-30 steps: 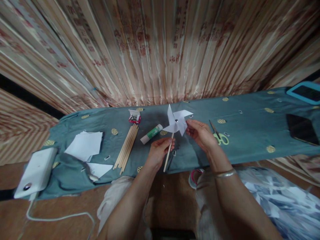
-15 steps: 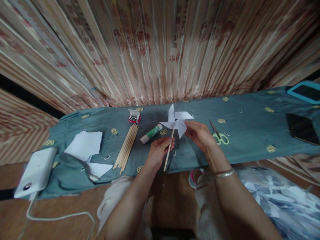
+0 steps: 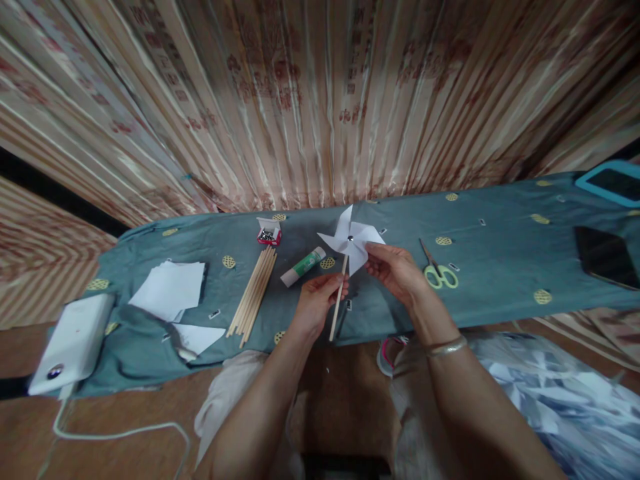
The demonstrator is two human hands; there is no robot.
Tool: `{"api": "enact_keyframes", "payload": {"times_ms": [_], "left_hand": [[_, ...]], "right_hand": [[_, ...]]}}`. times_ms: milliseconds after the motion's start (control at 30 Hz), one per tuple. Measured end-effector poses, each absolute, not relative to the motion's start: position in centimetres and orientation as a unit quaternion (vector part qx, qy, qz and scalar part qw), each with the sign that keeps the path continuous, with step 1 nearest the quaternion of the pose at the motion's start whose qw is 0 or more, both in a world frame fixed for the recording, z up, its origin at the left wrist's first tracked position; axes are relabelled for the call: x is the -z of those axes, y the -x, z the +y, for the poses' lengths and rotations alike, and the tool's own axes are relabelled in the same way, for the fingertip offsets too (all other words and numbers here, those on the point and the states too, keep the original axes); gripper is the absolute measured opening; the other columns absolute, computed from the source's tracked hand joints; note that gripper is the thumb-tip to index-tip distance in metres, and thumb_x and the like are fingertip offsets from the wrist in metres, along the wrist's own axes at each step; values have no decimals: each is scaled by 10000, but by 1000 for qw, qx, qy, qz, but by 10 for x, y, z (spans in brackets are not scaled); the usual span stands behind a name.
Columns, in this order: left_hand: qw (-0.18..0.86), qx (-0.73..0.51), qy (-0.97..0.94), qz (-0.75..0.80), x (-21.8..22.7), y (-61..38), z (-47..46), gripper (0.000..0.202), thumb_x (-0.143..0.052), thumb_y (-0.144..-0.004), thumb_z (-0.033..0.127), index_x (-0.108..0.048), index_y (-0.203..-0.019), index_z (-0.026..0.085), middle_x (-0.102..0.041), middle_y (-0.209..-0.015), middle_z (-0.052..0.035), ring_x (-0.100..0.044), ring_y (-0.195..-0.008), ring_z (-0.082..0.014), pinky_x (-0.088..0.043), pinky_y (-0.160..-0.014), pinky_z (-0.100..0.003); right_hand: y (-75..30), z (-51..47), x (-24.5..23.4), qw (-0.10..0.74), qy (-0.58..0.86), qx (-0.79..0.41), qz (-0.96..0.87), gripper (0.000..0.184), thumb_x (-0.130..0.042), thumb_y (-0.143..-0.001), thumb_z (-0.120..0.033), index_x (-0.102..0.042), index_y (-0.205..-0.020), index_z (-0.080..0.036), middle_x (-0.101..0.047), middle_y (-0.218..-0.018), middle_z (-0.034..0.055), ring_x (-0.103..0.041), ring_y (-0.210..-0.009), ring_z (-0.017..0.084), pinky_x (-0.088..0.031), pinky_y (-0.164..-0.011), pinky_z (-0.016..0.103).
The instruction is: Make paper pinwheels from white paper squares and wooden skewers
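Pinwheel blades (image 3: 356,249) have turned, left hand (image 3: 319,300) clamped on the stick (image 3: 335,319), right hand (image 3: 399,270) curled against one, grip unclear.

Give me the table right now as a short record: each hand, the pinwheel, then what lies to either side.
Left hand: gripping the stick
Right hand: fingers at a blade; grip unclear
Pinwheel: white, at the stick's upper end, shiny pin at centre
Left side: glue stick, open red box, loose sticks, paper
Right side: scissors, phone
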State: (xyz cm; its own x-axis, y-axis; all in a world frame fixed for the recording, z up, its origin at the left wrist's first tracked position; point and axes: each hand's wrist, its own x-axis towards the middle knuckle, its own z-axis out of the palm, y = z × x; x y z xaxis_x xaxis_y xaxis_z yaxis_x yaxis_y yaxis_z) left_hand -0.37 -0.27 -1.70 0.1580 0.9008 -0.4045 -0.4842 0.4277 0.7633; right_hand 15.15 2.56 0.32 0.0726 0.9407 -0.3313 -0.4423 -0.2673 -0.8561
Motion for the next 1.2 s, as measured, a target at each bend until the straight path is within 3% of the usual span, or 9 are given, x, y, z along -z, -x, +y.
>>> {"api": "enact_keyframes", "payload": {"times_ms": [300, 600, 933, 1200], "left_hand": [[725, -479, -232, 436, 16, 3, -3, 280, -861, -527, 289, -728, -686, 101, -673, -634, -35, -556, -554, -77, -449, -591, -213], [730, -479, -235, 428, 17, 4, -3, 416, -894, -438, 376, -737, -704, 96, -674, -632, -23, -558, -553, -63, -446, -573, -187], [732, -476, -238, 426, 17, 4, -5, 413, -891, -450, 369, -749, -735, 106, -696, -665, -35, -585, -575, -72, -458, -597, -191], [723, -473, -250, 437, 19, 5, -5, 419, -894, -443, 350, -755, -762, 116, -714, -691, -52, -606, -590, -95, -473, -624, -220]], "right_hand": [[-149, 25, -1, 538, 485, -638, -263, 264, -875, -504, -313, -695, -608, -150, -663, -557, -5, -558, -473, 62, -419, -431, 163], [-146, 25, -1, 530, 485, -645, -261, 327, -905, -430, -332, -694, -586, -137, -664, -547, -3, -557, -453, 52, -424, -430, 147], [-145, 24, -1, 522, 484, -649, -268, 347, -911, -401, -363, -700, -562, -139, -668, -542, -7, -561, -461, 44, -430, -445, 129], [-144, 25, 1, 514, 482, -647, -291, 307, -891, -464, -352, -715, -608, -146, -681, -576, 3, -559, -483, 58, -422, -471, 167]]}}
